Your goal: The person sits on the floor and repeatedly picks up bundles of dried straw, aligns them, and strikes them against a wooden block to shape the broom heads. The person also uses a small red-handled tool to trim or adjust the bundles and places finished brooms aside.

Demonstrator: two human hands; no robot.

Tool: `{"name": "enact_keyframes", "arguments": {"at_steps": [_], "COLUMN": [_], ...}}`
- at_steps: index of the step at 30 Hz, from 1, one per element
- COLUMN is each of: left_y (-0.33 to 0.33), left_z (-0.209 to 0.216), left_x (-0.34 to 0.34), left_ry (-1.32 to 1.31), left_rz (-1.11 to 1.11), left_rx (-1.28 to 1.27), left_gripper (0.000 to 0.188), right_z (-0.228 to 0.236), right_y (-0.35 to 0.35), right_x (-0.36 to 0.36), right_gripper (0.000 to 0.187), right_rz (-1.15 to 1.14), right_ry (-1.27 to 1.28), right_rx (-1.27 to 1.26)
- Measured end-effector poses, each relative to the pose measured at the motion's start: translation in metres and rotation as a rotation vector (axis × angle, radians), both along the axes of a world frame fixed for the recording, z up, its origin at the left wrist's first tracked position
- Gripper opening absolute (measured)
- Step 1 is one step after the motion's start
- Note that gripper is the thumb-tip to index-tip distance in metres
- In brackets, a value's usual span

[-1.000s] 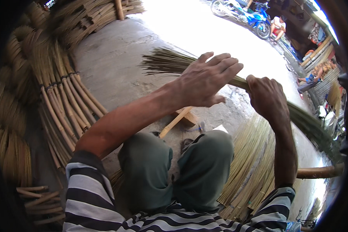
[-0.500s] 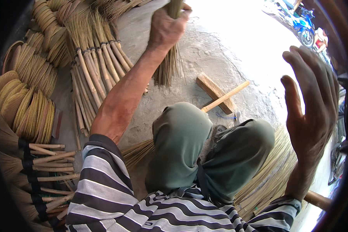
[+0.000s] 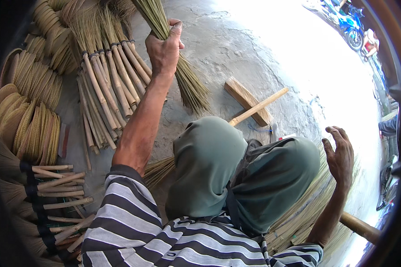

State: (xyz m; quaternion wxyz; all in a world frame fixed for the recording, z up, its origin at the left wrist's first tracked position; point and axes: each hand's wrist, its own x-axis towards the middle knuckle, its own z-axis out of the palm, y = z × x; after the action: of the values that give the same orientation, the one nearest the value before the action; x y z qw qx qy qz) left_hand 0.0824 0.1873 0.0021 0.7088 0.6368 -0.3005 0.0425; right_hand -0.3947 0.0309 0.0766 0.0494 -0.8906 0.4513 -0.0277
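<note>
Straw bundle clenched in left hand; right hand fingers spread, empty, bare concrete ahead.

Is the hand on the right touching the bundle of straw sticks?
Apart. The head view shows the right hand open and empty in the air above the knee, while the straw bundle is gripped far off by the left hand.

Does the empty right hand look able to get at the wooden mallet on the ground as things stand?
Probably yes: the right hand is open and holds nothing, and the wooden mallet lies uncovered on the concrete just beyond the right knee.
</note>
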Motion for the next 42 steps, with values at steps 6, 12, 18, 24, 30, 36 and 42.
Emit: {"name": "enact_keyframes", "arguments": {"at_steps": [6,12,18,24,30,36,42], "left_y": [-0.008,-0.005,-0.025,-0.074,-0.13,-0.182,-0.175], "left_z": [-0.017,-0.061,0.009,0.133,0.182,0.115,0.059], "left_x": [-0.01,-0.026,-0.051,-0.108,-0.18,-0.265,-0.228], "left_ry": [0.126,0.182,0.038,0.036,0.385,0.365,0.03], "left_rz": [0.004,-0.077,-0.095,-0.71,-1.169,-1.044,-1.006], "left_rx": [0.044,0.148,0.049,-0.199,-0.24,0.154,0.714], "left_gripper": [0.019,0.025,0.022,0.023,0.027,0.048,0.086], "right_z": [-0.018,-0.036,-0.046,-0.009,0.002,-0.05,-0.131], "right_y": [-0.003,-0.012,-0.01,0.011,0.001,-0.013,-0.047], "right_x": [-0.003,-0.01,0.024,0.106,0.08,0.006,-0.141], "right_gripper": [0.036,0.038,0.055,0.117,0.059,0.04,0.049], "right_rz": [0.124,0.116,0.251,0.512,0.327,-0.034,-0.621], "right_ry": [-0.06,-0.084,-0.394,-0.773,-0.917,-0.728,-0.758], "right_rx": [0.141,0.14,0.153,0.051,0.058,0.355,0.416]}}
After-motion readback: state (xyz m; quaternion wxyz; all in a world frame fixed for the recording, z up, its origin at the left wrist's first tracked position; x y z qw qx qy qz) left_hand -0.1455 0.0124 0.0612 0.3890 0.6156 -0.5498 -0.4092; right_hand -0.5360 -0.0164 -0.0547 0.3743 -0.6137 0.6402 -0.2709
